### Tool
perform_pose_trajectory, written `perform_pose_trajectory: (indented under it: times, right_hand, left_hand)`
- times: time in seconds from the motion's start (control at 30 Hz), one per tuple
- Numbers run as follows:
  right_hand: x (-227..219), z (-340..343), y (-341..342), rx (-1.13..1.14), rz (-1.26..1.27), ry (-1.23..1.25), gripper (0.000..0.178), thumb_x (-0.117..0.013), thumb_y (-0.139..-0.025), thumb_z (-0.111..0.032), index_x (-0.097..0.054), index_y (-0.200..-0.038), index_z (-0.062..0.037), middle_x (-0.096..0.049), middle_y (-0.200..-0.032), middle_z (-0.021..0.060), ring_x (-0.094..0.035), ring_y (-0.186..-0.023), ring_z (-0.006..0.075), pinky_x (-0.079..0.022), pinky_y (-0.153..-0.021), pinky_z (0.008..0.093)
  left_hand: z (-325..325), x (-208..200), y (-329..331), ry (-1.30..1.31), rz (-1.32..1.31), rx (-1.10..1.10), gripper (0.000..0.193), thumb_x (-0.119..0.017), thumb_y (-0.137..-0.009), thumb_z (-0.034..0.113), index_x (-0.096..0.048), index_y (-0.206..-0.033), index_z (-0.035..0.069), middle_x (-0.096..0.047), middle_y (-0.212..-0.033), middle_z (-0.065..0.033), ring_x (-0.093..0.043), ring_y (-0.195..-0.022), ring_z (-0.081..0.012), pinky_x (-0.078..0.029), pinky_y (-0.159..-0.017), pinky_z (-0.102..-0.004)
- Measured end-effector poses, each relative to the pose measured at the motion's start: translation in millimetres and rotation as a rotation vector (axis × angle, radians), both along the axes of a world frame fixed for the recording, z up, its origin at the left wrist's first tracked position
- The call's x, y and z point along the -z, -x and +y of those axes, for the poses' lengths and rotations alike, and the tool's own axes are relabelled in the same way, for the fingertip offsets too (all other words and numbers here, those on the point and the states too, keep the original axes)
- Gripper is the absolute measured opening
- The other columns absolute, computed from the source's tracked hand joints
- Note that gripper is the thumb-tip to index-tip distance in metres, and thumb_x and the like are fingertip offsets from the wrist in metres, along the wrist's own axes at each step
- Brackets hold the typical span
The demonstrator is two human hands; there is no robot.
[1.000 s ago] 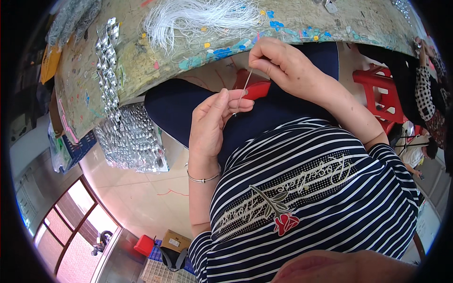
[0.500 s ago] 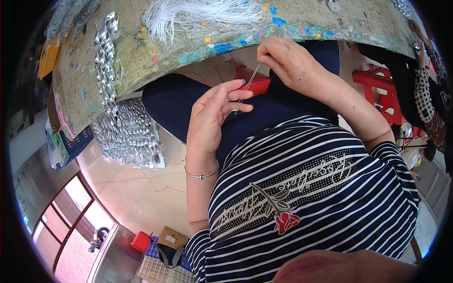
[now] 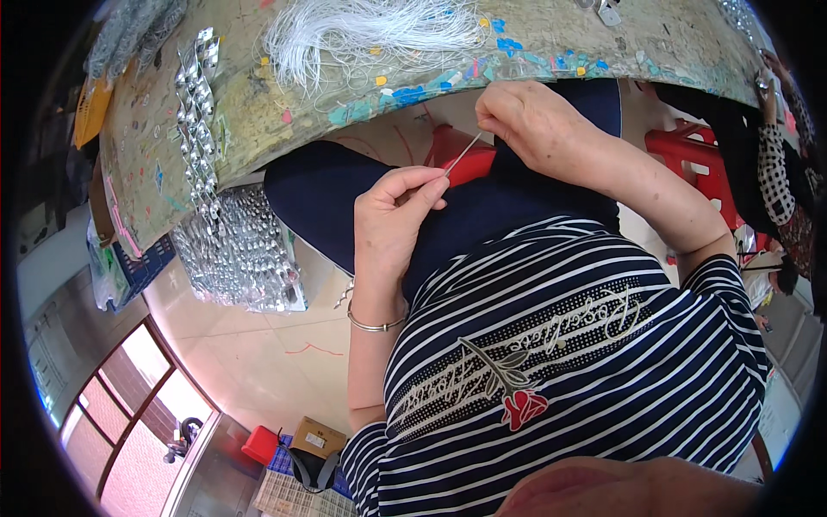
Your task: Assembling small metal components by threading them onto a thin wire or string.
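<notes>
My left hand [image 3: 392,215] is closed in a pinch, thumb against forefinger, on the lower end of a thin whitish cord [image 3: 463,154]. My right hand [image 3: 538,125] pinches the cord's upper end, higher and to the right. Between the two hands the cord runs short, straight and slanted, above my dark trousers. Both hands are just off the near edge of the worktable [image 3: 250,129]. A loose bundle of white cord [image 3: 370,39] lies on the tabletop beyond them. Twisted shiny silver strips [image 3: 196,121] lie at the table's left.
More silver strips [image 3: 237,250] hang below the table edge at left. A red stool [image 3: 698,168] stands at right, near another person's checked sleeve [image 3: 775,172]. Something red [image 3: 461,155] sits under the table. A cardboard box [image 3: 316,435] and crates lie on the floor behind.
My left fingers have gone from spread, with a cord loop hanging by them, to a closed pinch on the cord. My right hand has come slightly lower. The cord now looks like one taut line.
</notes>
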State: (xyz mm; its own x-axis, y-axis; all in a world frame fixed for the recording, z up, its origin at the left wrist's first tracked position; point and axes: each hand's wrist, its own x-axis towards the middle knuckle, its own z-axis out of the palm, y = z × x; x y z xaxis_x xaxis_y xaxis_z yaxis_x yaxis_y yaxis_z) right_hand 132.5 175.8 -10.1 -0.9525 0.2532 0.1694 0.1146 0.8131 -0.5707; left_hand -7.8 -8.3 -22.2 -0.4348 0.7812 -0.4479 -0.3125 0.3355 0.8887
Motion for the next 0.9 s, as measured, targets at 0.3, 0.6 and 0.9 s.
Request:
perform_pose_trajectory:
  times: [0.3, 0.6, 0.9]
  right_hand:
    - [-12, -9, -4, 0.181, -0.091, 1.236, 0.020, -0.047, -0.099, -0.021, -0.053, -0.093, -0.0032, -0.058, -0.083, 0.0017, -0.053, -0.073, 0.0077, -0.045, -0.070, 0.0230]
    - [-13, -28, 10, 0.044, 0.094, 1.121, 0.017, -0.047, -0.099, -0.015, -0.056, -0.099, -0.0011, -0.064, -0.101, 0.0059, -0.058, -0.082, 0.0075, -0.048, -0.081, 0.0239]
    - [-17, -29, 10, 0.056, 0.072, 0.967, 0.017, -0.046, -0.099, -0.016, -0.056, -0.098, -0.0022, -0.061, -0.095, 0.0025, -0.056, -0.083, 0.0069, -0.046, -0.079, 0.0229]
  left_hand:
    - [3, -3, -8, -0.055, 0.114, -0.061, 0.010, -0.068, -0.084, 0.004, -0.070, -0.093, -0.001, -0.065, -0.087, -0.0039, -0.057, -0.070, -0.0074, -0.047, -0.065, -0.0197]
    - [5, -13, -10, -0.095, 0.050, -0.116, 0.014, -0.068, -0.084, 0.002, -0.068, -0.097, -0.001, -0.066, -0.086, -0.0043, -0.057, -0.071, -0.0085, -0.046, -0.066, -0.0201]
    - [4, -17, -8, -0.135, 0.082, -0.175, 0.012, -0.069, -0.084, 0.004, -0.069, -0.095, 0.000, -0.065, -0.081, -0.0019, -0.053, -0.066, -0.0048, -0.043, -0.061, -0.0172]
